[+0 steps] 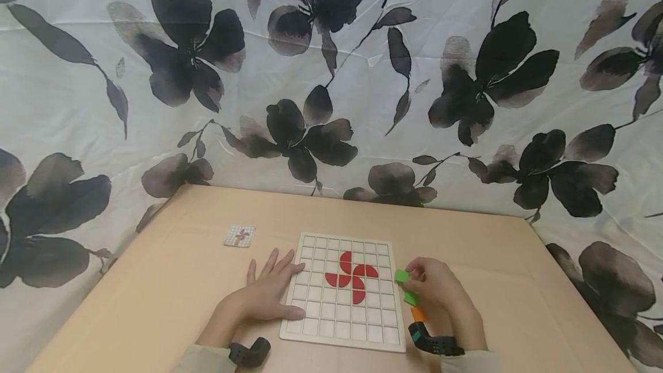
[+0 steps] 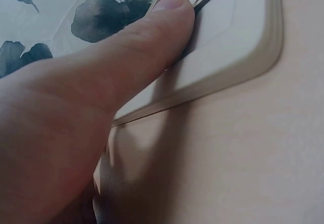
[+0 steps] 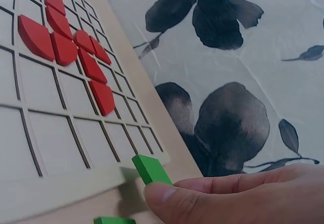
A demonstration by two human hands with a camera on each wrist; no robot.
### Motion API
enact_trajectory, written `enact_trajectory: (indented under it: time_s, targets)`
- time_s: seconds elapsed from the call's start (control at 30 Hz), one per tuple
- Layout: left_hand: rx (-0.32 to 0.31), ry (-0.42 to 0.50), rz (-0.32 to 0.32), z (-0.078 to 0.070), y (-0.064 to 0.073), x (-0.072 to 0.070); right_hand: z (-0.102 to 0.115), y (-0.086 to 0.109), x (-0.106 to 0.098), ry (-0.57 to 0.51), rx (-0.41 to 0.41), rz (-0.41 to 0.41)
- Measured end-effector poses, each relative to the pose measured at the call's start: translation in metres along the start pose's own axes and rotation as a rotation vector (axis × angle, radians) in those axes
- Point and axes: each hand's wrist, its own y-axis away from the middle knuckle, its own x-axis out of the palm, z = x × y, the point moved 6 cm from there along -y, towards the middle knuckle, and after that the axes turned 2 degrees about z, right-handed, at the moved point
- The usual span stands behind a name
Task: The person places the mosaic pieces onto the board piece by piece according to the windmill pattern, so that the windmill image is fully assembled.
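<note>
A white grid board [image 1: 316, 327] lies on the table with red quarter-round tiles [image 1: 358, 282] forming a pinwheel in its cells. My left hand [image 1: 266, 292] rests at the board's left side, fingers spread, thumb lying over the rim in the left wrist view. Beside the right edge, my right hand [image 1: 437, 284] pinches a green square tile [image 3: 151, 169] between thumb and fingers, held just above the table. A second green tile [image 1: 411, 298] lies below that hand, and an orange tile [image 1: 418, 315] sits nearer the front, partly hidden by the wrist camera.
A small card [image 1: 240, 236] printed with a grid and a red pinwheel lies left of the board. The wooden table [image 1: 466, 229] ends at a floral cloth [image 1: 362, 73] hanging behind it. Black wrist cameras [image 1: 250, 352] are strapped to both wrists.
</note>
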Motion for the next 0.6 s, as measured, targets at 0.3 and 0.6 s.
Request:
enact_trajectory:
  time_s: [0.3,0.6]
  targets:
    - [0.005,-0.009,-0.005,0.001,-0.001,0.001,0.025,0.004,0.01,0.035,-0.032,-0.007]
    - [0.019,-0.006,-0.001,0.002,0.003,0.001,0.048,0.012,0.027,0.086,-0.112,-0.025]
